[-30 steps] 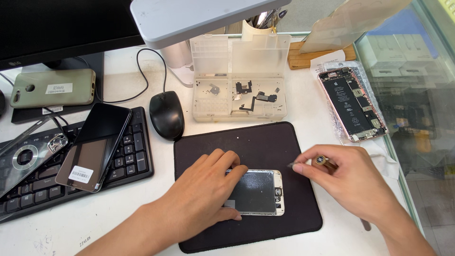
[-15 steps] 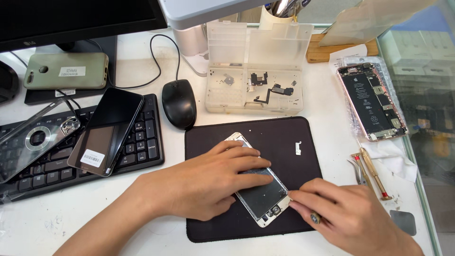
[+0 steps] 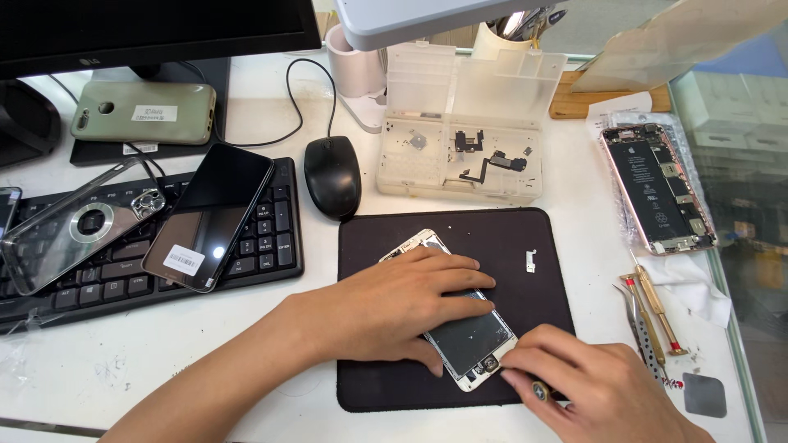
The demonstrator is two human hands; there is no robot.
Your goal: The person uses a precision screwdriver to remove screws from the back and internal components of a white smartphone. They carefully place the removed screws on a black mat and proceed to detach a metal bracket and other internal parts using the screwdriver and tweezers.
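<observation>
Head view: left hand [image 3: 394, 308] flat, fingers spread, pinning the phone screen [image 3: 460, 328] on the black mat [image 3: 525, 238]; right hand [image 3: 591, 385] pinches a screwdriver [image 3: 539, 390] at its lower end; slip could gouge it; loose small part [image 3: 530, 261] could get lost.

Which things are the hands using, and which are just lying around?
In use: left hand pressing the phone screen panel; right hand at its lower end; dark mat.

Lying about: mouse, keyboard, opened phone, parts tray, tweezers.

Bright even daylight, sharp, perhaps slight glare
</observation>
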